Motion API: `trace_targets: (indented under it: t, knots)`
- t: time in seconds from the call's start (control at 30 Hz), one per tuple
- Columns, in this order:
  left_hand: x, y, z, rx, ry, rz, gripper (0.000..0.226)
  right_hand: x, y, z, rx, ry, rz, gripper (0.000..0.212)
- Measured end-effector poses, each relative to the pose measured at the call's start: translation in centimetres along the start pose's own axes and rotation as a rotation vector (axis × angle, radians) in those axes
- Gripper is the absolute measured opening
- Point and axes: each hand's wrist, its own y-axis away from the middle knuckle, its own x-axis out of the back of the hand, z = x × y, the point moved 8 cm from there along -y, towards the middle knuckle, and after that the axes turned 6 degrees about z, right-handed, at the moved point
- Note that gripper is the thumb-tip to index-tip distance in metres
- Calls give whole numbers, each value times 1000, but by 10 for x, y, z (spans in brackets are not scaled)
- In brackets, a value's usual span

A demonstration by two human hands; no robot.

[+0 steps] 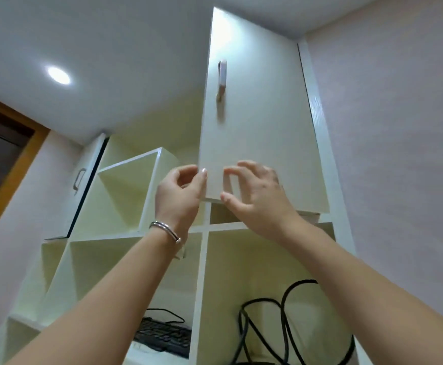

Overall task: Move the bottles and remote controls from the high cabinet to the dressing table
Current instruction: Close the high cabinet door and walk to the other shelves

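Under white ceiling (109,35) | cabinet door (254,140) | left hand (181,192) pinches its corner | right hand (258,198) spread on it

Cream cabinet shelving (204,259), keyboard (165,335) in one cubby, cables (260,300) in next

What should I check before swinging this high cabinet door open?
1. Left hand pinches the cabinet door at its lower left edge: ok.
2. Right hand at the bottom edge, firm hold: cannot tell.
3. Both hands free of any load: ok.
4. Door's handle in use: not ok, untouched.
5. Contents in sight: not ok, the door hides the inside.
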Motion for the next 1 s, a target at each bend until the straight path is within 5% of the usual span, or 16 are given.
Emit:
trace_targets:
  t: [0.5, 0.77, 1.0]
  knots:
    - [-8, -33, -104, 81, -190, -47, 22, -20, -4, 61, -148, 306, 138, 48]
    - [-26, -44, -143, 160, -369, -62, 54, -37, -9, 70, -144, 499, 71, 42]
    - [-45, -42, -172, 265, -518, -68, 40, -50, -12, 78, -97, 697, -43, 41]
